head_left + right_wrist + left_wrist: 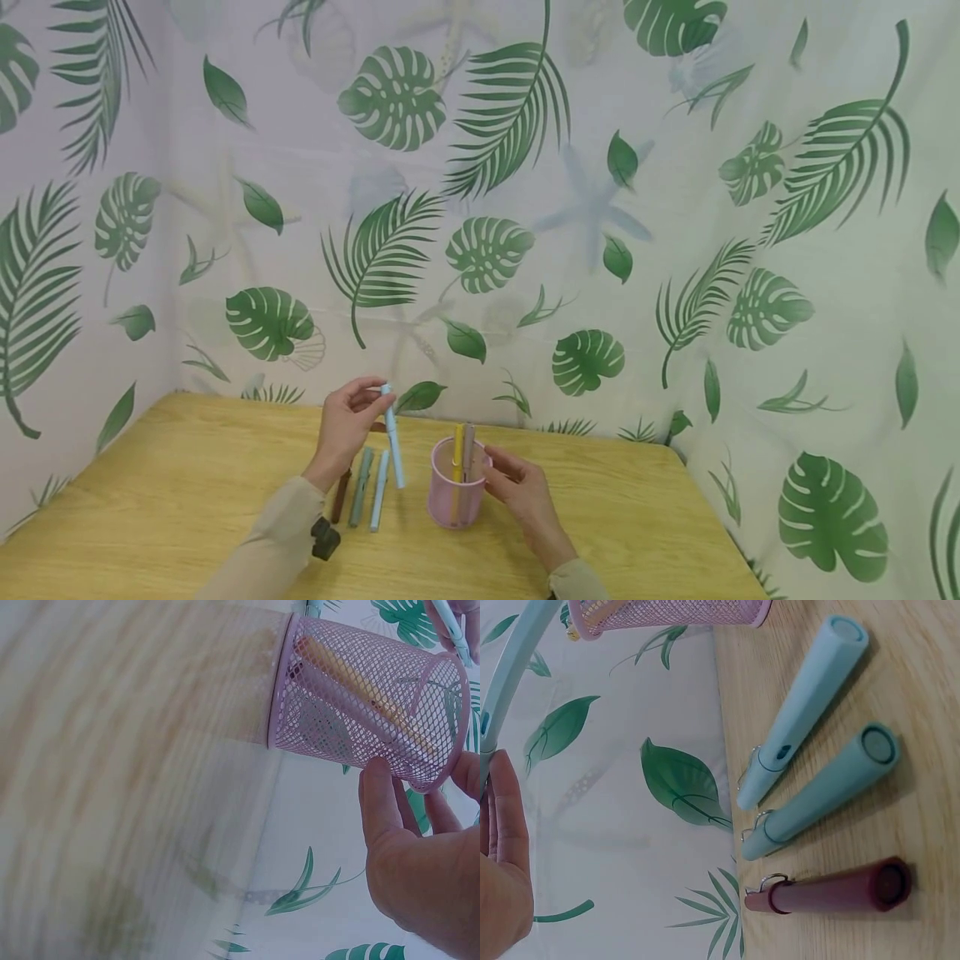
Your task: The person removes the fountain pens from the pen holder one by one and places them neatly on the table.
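Observation:
My left hand (347, 425) pinches a light blue pen (393, 442) near its upper end, with the pen hanging slanted above the table. The pink mesh pen holder (444, 505) stands upright to its right. A yellow pen (457, 446) and a greyish-mauve pen (468, 442) stand inside it. My right hand (528, 500) holds the holder's right side near the rim, thumb and fingers about it. Left of the holder, under my left hand, lie another light blue pen (802, 712), a grey-green pen (825, 791) and a dark red pen (832, 889).
The wooden table (637, 517) carries the holder and the loose pens. A white curtain (510, 333) printed with green leaves hangs close behind the table and along its sides. A dark band piece (325, 537) sits on my left wrist.

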The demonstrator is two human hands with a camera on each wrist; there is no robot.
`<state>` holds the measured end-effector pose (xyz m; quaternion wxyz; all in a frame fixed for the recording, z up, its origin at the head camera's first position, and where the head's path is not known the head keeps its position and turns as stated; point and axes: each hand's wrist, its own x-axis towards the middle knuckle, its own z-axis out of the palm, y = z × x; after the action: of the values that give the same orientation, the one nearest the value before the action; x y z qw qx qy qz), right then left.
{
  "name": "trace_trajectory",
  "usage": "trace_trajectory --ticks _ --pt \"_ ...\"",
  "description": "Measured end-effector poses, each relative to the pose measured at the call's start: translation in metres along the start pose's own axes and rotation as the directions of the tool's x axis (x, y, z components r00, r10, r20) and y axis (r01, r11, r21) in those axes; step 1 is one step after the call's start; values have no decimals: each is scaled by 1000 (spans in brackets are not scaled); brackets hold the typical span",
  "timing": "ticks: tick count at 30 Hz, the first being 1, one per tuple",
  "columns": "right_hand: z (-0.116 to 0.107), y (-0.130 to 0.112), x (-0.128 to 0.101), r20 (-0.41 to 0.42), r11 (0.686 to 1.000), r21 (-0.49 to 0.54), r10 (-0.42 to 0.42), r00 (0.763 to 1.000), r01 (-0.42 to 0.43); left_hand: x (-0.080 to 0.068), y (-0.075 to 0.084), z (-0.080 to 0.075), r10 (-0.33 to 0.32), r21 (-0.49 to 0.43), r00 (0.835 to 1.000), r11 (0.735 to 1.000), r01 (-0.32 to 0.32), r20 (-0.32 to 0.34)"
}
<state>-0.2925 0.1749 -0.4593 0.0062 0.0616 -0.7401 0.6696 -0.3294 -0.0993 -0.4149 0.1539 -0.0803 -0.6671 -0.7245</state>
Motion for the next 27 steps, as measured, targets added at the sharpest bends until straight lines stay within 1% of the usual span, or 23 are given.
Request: trace_trajectory --ticks 5,9,12,20,27 --pt "1 1 0 11 1000 -6 2 1000 -2 0 -9 -5 3 30 1000 1000 -3 5" --pt "1 1 -1 11 1000 -5 5 1000 -5 -1 -15 -8 21 65 1000 998 -21 11" --pt "1 1 -1 7 1000 -2 6 1000 -6 -1 -18 -10 28 70 999 997 -29 15" --pt "0 0 -1 4 1000 5 -1 1000 1 -1 -20 -13 6 89 1000 996 -8 17" --pt "0 0 0 0 1000 0 3 1000 -3 0 -22 -20 -15 98 1000 995 13 23"
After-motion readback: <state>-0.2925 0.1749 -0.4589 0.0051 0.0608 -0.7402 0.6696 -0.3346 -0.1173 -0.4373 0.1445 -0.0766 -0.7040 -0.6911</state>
